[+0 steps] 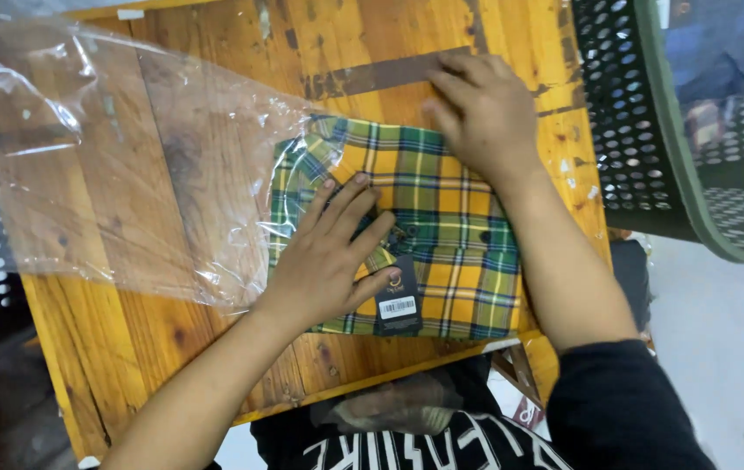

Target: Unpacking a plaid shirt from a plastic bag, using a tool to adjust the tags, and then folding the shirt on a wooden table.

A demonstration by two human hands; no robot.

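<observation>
Nearest, a dark rectangular hang tag (398, 300) with a white barcode patch lies just beside the left hand's thumb. The left hand (335, 252) rests flat, fingers spread, on a folded yellow-and-green plaid shirt (446, 244) on the wooden table (172, 348). The right hand (481, 109) presses open-palmed on the shirt's far edge, gripping nothing. Left of both hands lies a crinkled clear plastic bag (111, 157), its mouth over the shirt's corner. Right of the right hand, a dark perforated basket (629, 113) is cut off by the frame.
</observation>
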